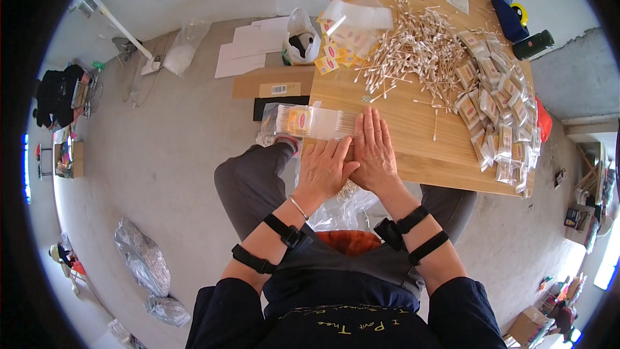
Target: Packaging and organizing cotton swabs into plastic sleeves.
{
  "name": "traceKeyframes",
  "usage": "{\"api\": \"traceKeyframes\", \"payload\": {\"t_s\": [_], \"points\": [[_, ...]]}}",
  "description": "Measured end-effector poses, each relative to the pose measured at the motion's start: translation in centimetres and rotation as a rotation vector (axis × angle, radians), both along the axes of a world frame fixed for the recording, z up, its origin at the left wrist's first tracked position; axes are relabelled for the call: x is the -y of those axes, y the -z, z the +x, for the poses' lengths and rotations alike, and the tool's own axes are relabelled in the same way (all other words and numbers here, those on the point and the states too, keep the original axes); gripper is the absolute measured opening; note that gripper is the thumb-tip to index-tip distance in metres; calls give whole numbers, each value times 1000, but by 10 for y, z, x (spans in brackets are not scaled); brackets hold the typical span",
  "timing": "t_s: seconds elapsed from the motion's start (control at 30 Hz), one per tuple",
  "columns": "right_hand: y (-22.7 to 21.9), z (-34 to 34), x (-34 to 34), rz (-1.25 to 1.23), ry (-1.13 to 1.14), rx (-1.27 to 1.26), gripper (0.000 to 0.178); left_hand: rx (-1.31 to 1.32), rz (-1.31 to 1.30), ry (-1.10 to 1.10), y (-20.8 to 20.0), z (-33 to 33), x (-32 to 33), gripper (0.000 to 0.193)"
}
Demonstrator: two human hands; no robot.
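Note:
At the table's near left corner lies a clear plastic packet of cotton swabs [327, 123] with a yellow-and-white card [299, 120] inside. The flat fingers of my right hand [376, 155] are stretched out together at the packet's right end. Close against it, my left hand [325, 168] rests at the table edge with its fingers apart and slightly bent, its thumb reaching to the right hand. Whatever is beneath both palms is hidden. A large heap of loose cotton swabs [413, 45] spreads over the wooden table [413, 148] beyond my hands.
Many filled swab packets [500, 110] pile along the table's right side. Printed cards [332, 52] and clear bags [358, 14] lie at the far left. A blue tape dispenser [509, 18] and dark green cylinder [533, 45] stand far right. A white bag [301, 37] sits left of the table.

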State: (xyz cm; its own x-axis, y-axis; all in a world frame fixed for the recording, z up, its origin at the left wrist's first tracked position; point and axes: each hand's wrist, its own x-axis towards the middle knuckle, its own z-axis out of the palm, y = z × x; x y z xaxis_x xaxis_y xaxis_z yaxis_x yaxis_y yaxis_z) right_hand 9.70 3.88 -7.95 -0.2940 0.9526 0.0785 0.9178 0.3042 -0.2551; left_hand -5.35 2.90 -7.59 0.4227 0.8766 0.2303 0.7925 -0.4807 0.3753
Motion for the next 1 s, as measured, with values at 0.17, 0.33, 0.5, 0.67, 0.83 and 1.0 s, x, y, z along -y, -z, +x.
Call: {"api": "traceKeyframes", "payload": {"t_s": [0.17,0.33,0.5,0.67,0.83,1.0], "points": [[5,1,-1,13,11,68,80,3,-28,-24,-7,5,-5,58],[1,0,-1,-6,14,57,77,-32,-9,-14,-7,5,-7,57],[1,-1,-1,-8,13,5,74,31,-24,-17,-7,4,-7,57],[2,0,-1,-1,18,13,74,19,-63,-40,-11,7,-11,59],[6,0,0,16,22,42,74,-46,-79,-45,-14,8,-13,60],[5,-1,-1,2,28,41,74,5,-69,-53,-12,8,-12,56]]}}
